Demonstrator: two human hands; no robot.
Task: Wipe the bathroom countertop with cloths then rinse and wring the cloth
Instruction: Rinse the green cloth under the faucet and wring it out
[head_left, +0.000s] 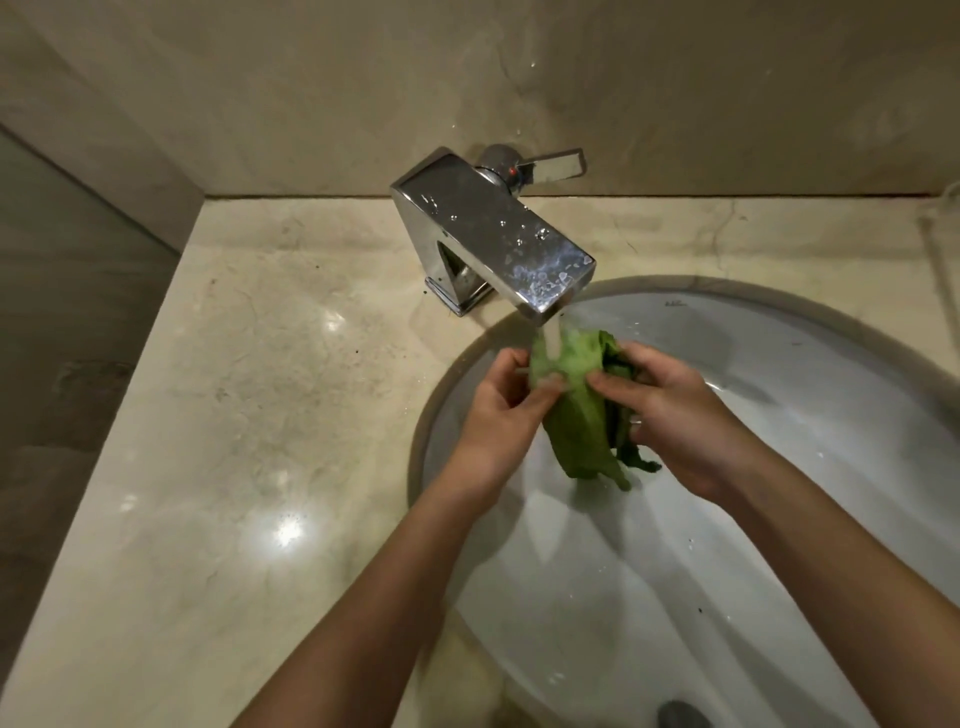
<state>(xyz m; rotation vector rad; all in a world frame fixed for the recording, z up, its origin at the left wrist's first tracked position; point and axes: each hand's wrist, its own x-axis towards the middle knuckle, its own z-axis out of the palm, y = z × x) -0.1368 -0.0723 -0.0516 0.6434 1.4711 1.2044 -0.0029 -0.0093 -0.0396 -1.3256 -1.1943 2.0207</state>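
Mid-rinse: our left hand (500, 411) and right hand (672, 418) gripped the cloth (577, 415) under the running tap (493, 234), over the sink (810, 384). Next move, we judged, needed opposing twists to wring it.

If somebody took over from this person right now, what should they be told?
Hands: the left hand and the right hand both grip the green cloth with curled fingers.
Things: the cloth hangs over the sink, with its top under the running faucet.
Done: the countertop looks wiped and rinsing is under way.
Left: finish rinsing, wring the cloth, probably shut off the water.
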